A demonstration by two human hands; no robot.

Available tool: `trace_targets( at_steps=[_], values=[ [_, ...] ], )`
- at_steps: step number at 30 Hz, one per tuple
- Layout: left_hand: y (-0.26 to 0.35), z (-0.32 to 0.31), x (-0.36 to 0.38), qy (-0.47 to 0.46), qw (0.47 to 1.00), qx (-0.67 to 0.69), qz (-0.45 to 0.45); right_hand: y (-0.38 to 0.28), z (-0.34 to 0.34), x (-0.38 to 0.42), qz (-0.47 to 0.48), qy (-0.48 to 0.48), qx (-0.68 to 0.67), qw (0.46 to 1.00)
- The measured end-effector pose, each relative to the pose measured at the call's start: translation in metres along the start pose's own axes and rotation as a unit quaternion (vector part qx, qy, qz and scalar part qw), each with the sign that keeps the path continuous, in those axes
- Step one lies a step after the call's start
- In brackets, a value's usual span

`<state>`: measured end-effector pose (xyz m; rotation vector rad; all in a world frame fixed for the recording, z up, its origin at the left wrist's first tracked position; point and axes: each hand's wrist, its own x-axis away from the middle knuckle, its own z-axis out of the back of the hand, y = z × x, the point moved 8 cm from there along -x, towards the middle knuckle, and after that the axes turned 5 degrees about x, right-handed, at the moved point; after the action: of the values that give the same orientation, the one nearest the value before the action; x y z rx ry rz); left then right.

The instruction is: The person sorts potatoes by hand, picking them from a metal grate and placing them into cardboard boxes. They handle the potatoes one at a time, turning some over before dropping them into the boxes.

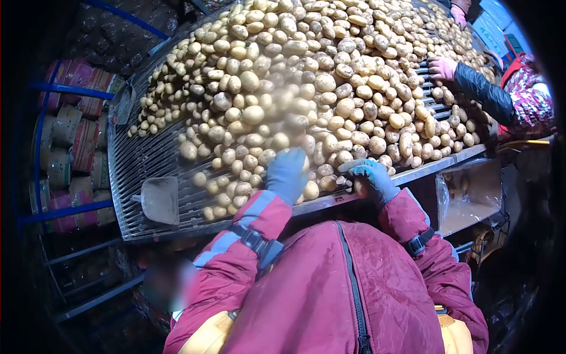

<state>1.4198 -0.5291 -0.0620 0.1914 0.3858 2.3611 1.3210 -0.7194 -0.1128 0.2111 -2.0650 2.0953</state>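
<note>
My left hand (287,176), in a blue-grey glove, is at the near edge of a big heap of potatoes (345,107). Its fingers curl away from view around a potato (306,164) that shows at the hand's right side. To the right, my right hand (376,177), gloved in the same colour, bends over the metal edge of the sorting table (407,176). Under its fingers a brownish potato (359,187) is held, partly hidden. More loose potatoes lie around both hands.
A grey scoop (160,200) lies on the slatted table surface (138,159) at left. Cartons (82,141) are stacked beyond blue rails. An open box (469,189) stands below the table at right. A co-worker's pink-gloved hand (442,68) reaches into the heap; another pink glove (458,16) shows farther back.
</note>
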Motion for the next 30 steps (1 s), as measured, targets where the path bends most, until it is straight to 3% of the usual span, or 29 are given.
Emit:
trace_targets(
  at_steps=[1, 2, 5, 7, 9, 10, 12, 13, 15, 17, 20, 23, 26, 27, 28, 29, 30],
  values=[
    [0.003, -0.006, -0.004, -0.021, 1.0, -0.017, 0.0, 0.01, 0.0, 0.001, -0.032, -0.002, -0.07, 0.997],
    [0.005, -0.01, -0.007, -0.041, 0.999, -0.036, -0.002, 0.038, -0.004, 0.001, -0.142, -0.015, -0.171, 0.975],
    [0.007, -0.005, -0.006, -0.051, 0.998, -0.01, -0.027, 0.04, -0.01, 0.01, -0.212, -0.027, -0.204, 0.955],
    [0.006, -0.004, -0.005, -0.064, 0.997, -0.009, -0.042, -0.01, -0.005, 0.008, 0.013, 0.001, 0.052, 0.999],
    [0.007, -0.004, -0.004, -0.071, 0.996, -0.014, -0.056, -0.029, -0.006, 0.014, 0.053, 0.013, 0.113, 0.992],
    [0.007, -0.004, -0.005, -0.07, 0.995, -0.021, -0.064, -0.022, -0.005, 0.015, -0.017, 0.011, 0.045, 0.999],
    [0.006, -0.005, -0.006, -0.072, 0.995, -0.007, -0.073, -0.019, -0.005, 0.021, -0.036, 0.009, 0.028, 0.999],
    [0.005, -0.004, -0.008, -0.075, 0.994, 0.013, -0.073, -0.026, -0.005, 0.023, 0.017, 0.009, 0.082, 0.996],
    [0.001, -0.006, -0.013, -0.083, 0.994, 0.052, -0.048, -0.025, -0.003, 0.025, 0.021, -0.005, 0.12, 0.993],
    [-0.007, -0.011, -0.012, -0.097, 0.991, 0.087, 0.005, -0.01, -0.002, 0.028, -0.072, -0.029, 0.065, 0.995],
    [0.0, -0.01, -0.011, -0.122, 0.989, 0.086, 0.0, 0.008, -0.004, 0.032, -0.185, -0.036, -0.101, 0.977],
    [0.004, -0.021, -0.009, -0.103, 0.993, 0.038, -0.042, 0.0, -0.015, 0.038, -0.276, -0.004, -0.33, 0.903],
    [0.001, -0.017, -0.015, -0.103, 0.991, 0.086, -0.022, 0.001, -0.02, 0.034, -0.259, -0.002, -0.332, 0.907],
    [-0.009, -0.019, -0.016, -0.144, 0.955, 0.246, 0.086, -0.005, -0.02, 0.033, -0.257, -0.006, -0.334, 0.907],
    [-0.011, -0.02, -0.013, -0.183, 0.88, 0.395, 0.192, -0.014, -0.02, 0.034, -0.255, -0.008, -0.338, 0.906],
    [-0.011, -0.026, -0.005, -0.216, 0.769, 0.526, 0.292, -0.019, -0.019, 0.036, -0.254, -0.01, -0.343, 0.904],
    [-0.006, -0.023, -0.011, -0.19, 0.719, 0.613, 0.267, -0.027, -0.018, 0.035, -0.237, -0.032, -0.322, 0.916]
  ],
)
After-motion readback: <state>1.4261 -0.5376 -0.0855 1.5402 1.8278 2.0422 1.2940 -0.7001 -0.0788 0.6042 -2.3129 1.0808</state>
